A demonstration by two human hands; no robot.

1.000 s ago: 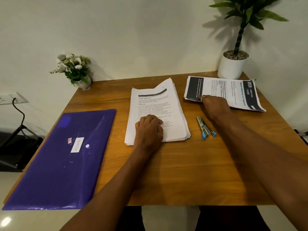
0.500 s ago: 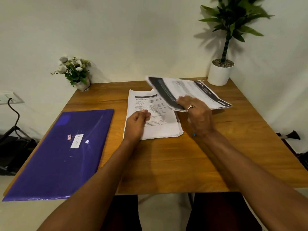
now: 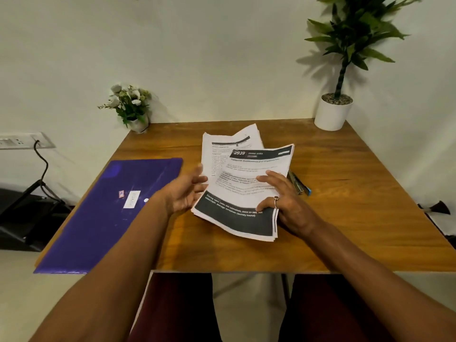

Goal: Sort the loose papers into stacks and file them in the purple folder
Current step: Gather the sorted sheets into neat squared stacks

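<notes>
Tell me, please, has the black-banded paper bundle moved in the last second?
Yes. The black-banded bundle moved left, away from the white plant pot, onto the plain paper stack.

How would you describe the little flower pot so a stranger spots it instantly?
Find the wooden table against the white wall. At its far left corner, beyond the purple folder, sits the little flower pot. Unlike the tall leafy plant at the far right, it is low with white blooms.
</notes>
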